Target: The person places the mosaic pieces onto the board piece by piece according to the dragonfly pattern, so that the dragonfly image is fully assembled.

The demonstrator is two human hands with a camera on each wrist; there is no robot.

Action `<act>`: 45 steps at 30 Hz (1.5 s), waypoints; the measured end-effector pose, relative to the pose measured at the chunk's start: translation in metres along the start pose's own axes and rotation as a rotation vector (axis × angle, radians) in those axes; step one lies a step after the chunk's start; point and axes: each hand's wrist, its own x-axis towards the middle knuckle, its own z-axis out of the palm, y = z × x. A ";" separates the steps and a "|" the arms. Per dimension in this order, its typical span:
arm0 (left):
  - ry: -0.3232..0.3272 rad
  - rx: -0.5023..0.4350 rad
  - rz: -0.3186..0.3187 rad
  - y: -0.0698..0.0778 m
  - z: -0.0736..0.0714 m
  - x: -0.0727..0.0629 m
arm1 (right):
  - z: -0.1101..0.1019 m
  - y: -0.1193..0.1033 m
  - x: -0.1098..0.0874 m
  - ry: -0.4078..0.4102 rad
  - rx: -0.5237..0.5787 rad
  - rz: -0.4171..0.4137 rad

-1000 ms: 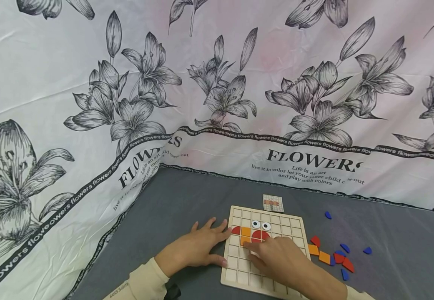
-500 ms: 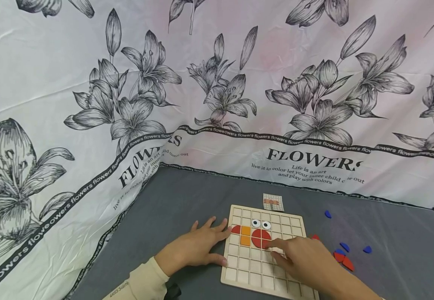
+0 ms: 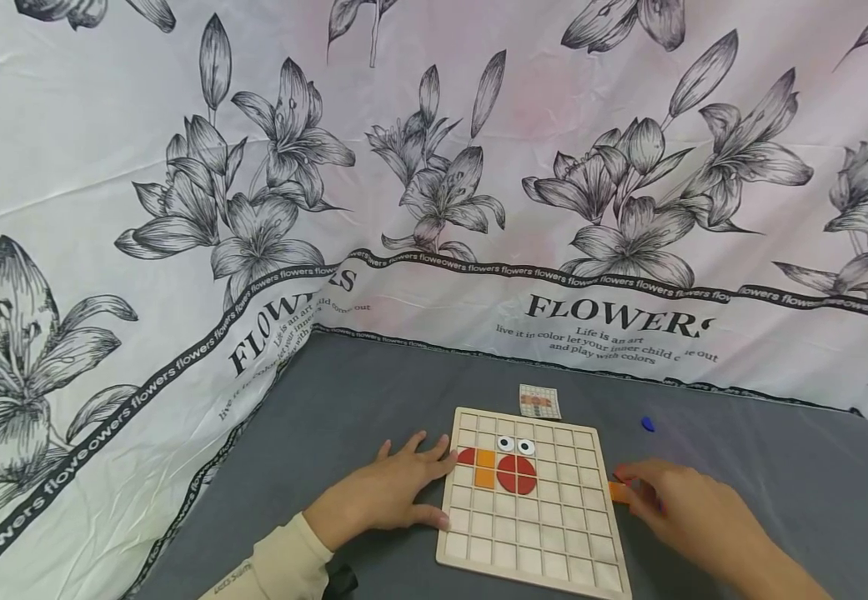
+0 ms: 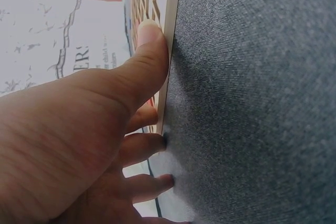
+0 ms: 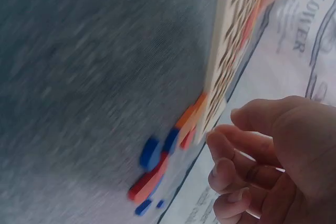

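1. Square pale wooden grid board (image 3: 549,502) lies flat on the grey cloth (image 3: 373,400), holding two round white eye pieces (image 3: 504,443), a red disc made of quarter pieces (image 3: 516,474), two flat orange squares (image 3: 485,477) and, left of these, one red quarter piece (image 3: 467,457)
2. Left hand (image 3: 388,487), fingers spread and gripping nothing, rests at the board's left edge, thumb on the frame
3. Right hand (image 3: 692,504), fingers loosely bent with a gap between thumb and index, looks empty above the loose pieces right of the board, near a loose orange square (image 3: 618,492)
4. Step in hand seems to be choosing another piece; red (image 5: 149,183) and blue ones (image 5: 150,153) lie bunched together
5. Next move likely calls for a light pinch on one thin edge, leaving its neighbours undisturbed
6. Small printed grid card (image 3: 539,402) sits just beyond the board's far edge, probably the pattern to check
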 end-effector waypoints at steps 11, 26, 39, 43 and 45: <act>-0.005 -0.014 -0.002 0.000 -0.001 -0.001 | 0.009 0.018 0.014 0.005 -0.076 0.018; -0.002 -0.005 0.006 -0.001 0.000 0.000 | 0.018 0.017 0.041 0.019 -0.121 -0.047; 0.008 -0.002 0.003 -0.002 0.001 0.000 | 0.015 0.028 0.052 -0.065 -0.067 -0.067; 0.004 -0.005 0.003 -0.002 0.001 -0.001 | 0.013 0.031 0.052 -0.108 -0.090 -0.066; 0.002 -0.005 0.004 -0.002 0.001 -0.001 | 0.011 0.029 0.050 -0.105 -0.105 -0.086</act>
